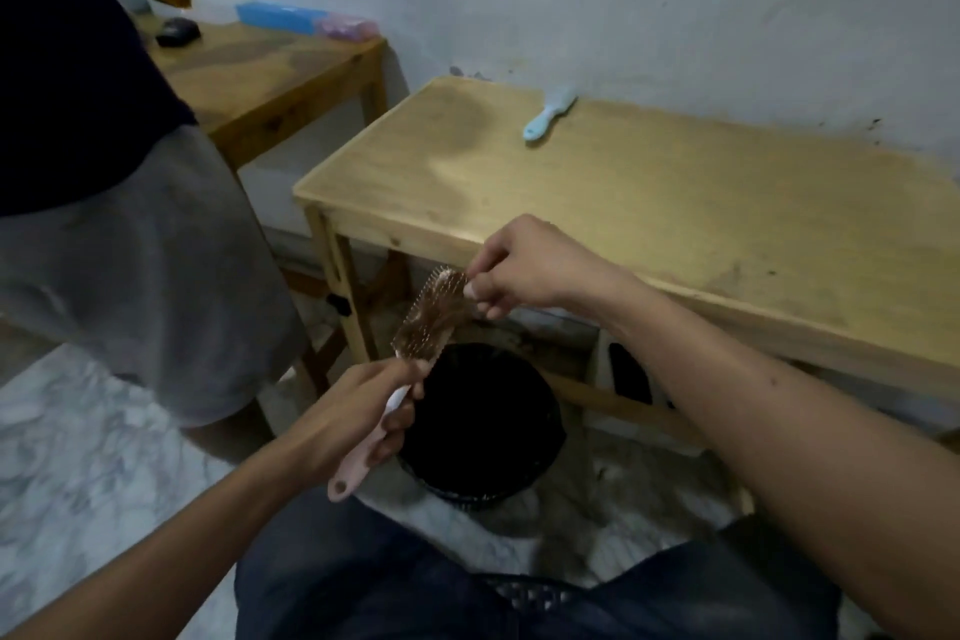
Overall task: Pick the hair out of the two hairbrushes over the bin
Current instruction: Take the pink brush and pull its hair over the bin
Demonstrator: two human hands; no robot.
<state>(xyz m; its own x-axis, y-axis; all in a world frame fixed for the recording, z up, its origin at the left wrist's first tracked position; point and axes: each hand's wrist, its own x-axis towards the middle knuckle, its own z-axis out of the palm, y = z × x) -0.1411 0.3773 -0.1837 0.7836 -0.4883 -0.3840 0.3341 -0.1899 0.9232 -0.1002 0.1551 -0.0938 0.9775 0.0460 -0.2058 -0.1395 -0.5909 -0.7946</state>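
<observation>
My left hand point(363, 405) grips the pink handle of a pink hairbrush point(426, 322), whose bristled head tilts up and to the right above the black bin point(483, 426) on the floor. Brownish hair is tangled in its bristles. My right hand point(519, 265) pinches at the top end of the brush head, fingers closed on the hair there. A second, light blue hairbrush point(549, 113) lies on the wooden table point(675, 203) near the wall, away from both hands.
Another person point(130, 250) in grey shorts stands close at the left. Behind them is a second wooden table point(270, 73) with a blue box point(275, 17) and a dark object. The bin stands under the near table's edge. My knees are at the bottom.
</observation>
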